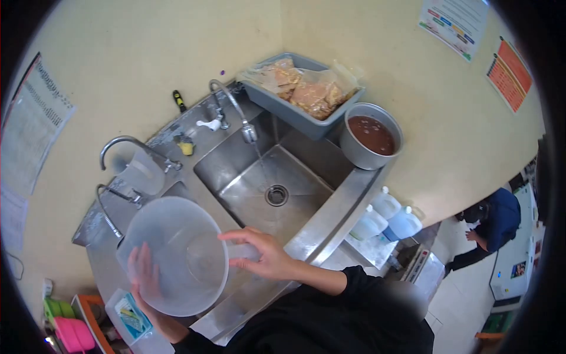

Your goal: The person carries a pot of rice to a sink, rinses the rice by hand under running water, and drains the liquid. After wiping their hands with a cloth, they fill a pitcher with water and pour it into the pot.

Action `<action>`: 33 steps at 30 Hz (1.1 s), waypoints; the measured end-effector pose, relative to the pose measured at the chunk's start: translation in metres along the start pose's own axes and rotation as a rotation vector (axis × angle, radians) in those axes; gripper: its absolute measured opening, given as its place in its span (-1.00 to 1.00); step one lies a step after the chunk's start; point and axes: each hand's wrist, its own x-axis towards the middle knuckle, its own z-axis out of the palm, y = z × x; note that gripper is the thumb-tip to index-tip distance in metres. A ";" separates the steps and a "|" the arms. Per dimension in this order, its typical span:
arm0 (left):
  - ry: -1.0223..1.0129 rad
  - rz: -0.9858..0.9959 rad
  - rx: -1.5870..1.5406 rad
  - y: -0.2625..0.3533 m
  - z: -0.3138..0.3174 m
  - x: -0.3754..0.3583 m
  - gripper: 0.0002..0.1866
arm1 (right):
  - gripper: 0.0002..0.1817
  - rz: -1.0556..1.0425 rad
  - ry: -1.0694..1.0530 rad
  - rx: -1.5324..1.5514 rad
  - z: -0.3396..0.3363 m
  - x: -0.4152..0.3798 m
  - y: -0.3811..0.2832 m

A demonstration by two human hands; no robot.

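Note:
A large translucent plastic pitcher [186, 236] is tilted over the left part of the steel counter, its wide mouth facing up toward me. My right hand [262, 253] grips its handle at the right side, thumb and fingers around it. Against the pitcher's lower left wall is my left hand [144, 277], its fingers showing through the plastic from behind. The inside of the pitcher looks bare. Beyond it, a thin stream of water runs from the sprayer faucet [247, 130] into the steel sink [295, 171].
A grey tub [283, 109] of bagged, pale meat-like pieces sits at the sink's back corner, beside a metal pot [359, 150] of reddish-brown liquid. Another clear pitcher [144, 171] stands under the left faucet. Jugs [386, 203] stand at right. A person [495, 218] bends at far right.

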 end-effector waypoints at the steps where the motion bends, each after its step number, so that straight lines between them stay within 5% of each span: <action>1: 0.046 -0.023 0.036 0.003 -0.007 -0.011 -0.17 | -0.45 0.012 -0.043 0.028 0.009 0.001 0.002; 8: 0.460 0.124 0.080 0.014 -0.055 -0.076 -0.18 | -0.31 0.020 -0.337 0.049 0.072 0.020 0.006; 11: 0.681 0.236 0.105 0.026 -0.072 -0.096 -0.19 | -0.23 -0.164 -0.218 -0.083 0.108 0.026 0.019; 19: 1.266 0.641 -0.222 0.032 -0.168 -0.106 -0.34 | -0.26 0.156 -0.191 -0.086 0.108 -0.003 0.055; 23: 1.200 0.729 -0.152 0.018 -0.240 -0.076 -0.37 | -0.27 0.302 -0.105 -0.132 0.089 -0.018 0.071; 27: 1.104 0.715 -0.472 0.045 -0.245 -0.018 -0.53 | -0.32 0.326 0.007 -0.184 0.069 -0.017 0.067; 30: 1.144 0.740 -0.398 0.032 -0.296 0.024 -0.66 | -0.31 0.340 0.068 -0.218 0.060 -0.017 0.066; 33: 1.391 0.755 -0.276 0.006 -0.374 0.065 -0.81 | -0.32 0.340 0.101 -0.265 0.051 -0.021 0.069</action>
